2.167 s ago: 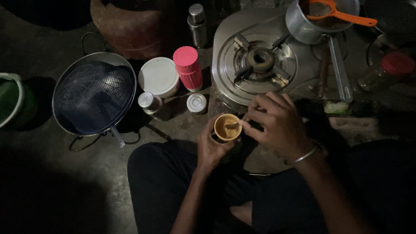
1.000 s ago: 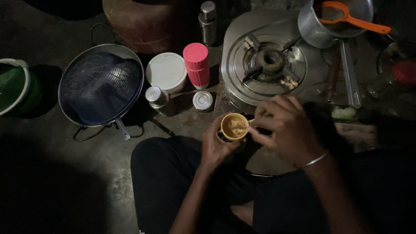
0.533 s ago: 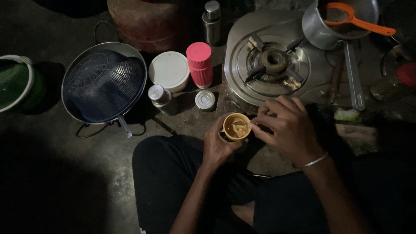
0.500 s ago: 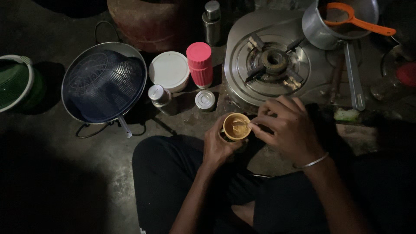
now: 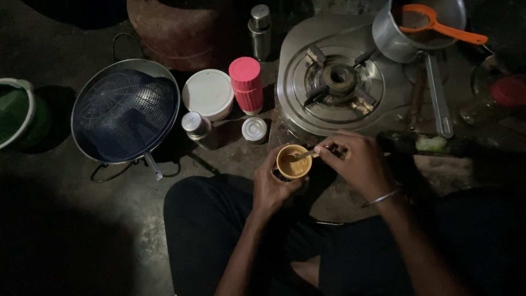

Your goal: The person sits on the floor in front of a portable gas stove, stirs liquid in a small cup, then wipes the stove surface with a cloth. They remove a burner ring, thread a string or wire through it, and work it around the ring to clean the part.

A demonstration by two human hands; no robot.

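My left hand (image 5: 270, 186) is wrapped around a small yellow cup (image 5: 293, 162) with a light brown mix inside, held over the floor in front of my crossed legs. My right hand (image 5: 359, 161) pinches the handle of a small metal spoon (image 5: 303, 154) whose bowl rests at the cup's rim. A thin metal bangle sits on my right wrist.
A steel gas stove (image 5: 339, 82) is just behind the cup. A saucepan (image 5: 408, 30) with an orange strainer (image 5: 438, 24) stands at its back right. A pink flask (image 5: 246, 85), white lidded tub (image 5: 208, 101), small steel tins (image 5: 255, 130), mesh basket (image 5: 125, 109) and green basket (image 5: 13, 109) lie to the left.
The spoon has come up from inside the cup to its rim, and my right hand has shifted slightly right. The left hand still holds the cup.
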